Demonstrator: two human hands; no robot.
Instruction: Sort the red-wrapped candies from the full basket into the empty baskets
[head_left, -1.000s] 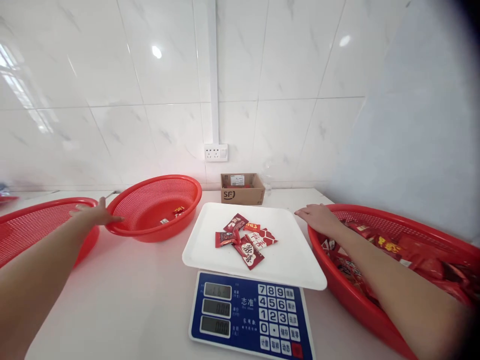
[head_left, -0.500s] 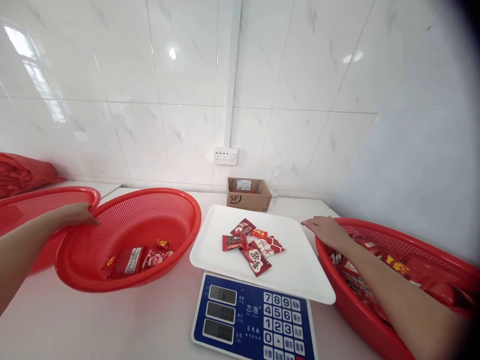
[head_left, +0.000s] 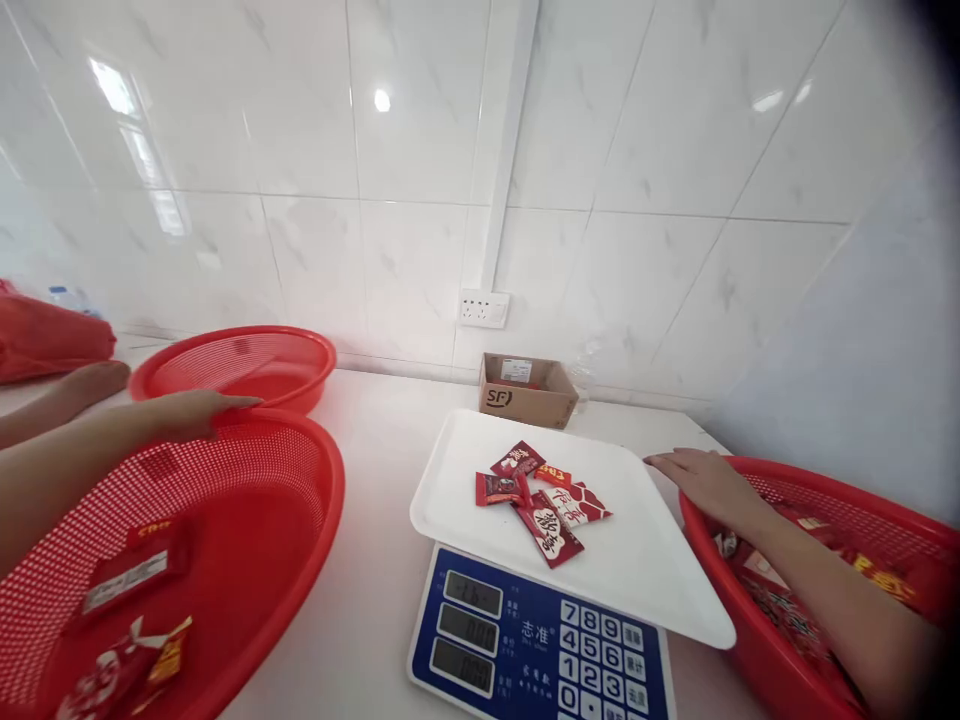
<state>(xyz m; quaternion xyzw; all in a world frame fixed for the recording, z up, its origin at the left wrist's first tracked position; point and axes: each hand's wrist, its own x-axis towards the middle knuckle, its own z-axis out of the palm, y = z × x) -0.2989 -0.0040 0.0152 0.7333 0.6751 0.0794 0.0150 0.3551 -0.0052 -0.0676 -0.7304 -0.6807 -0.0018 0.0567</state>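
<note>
Head view: the left hand [head_left: 187, 412] lies where 2 rims meet, near basket [head_left: 244, 550] and far basket [head_left: 232, 365], fingers extended; I cannot tell whether they pinch. Another person's hand [head_left: 94, 382] crowds alongside. The right hand [head_left: 697, 480], fingers loosely together, lies over the right basket [head_left: 750, 630]. Between them, packets [head_left: 549, 530] lie on the scale's white tray [head_left: 645, 540], a carton [head_left: 525, 400] behind.

Packets [head_left: 550, 530] on scale [head_left: 536, 640], box [head_left: 529, 402] behind, 2 baskets [head_left: 331, 490] left
</note>
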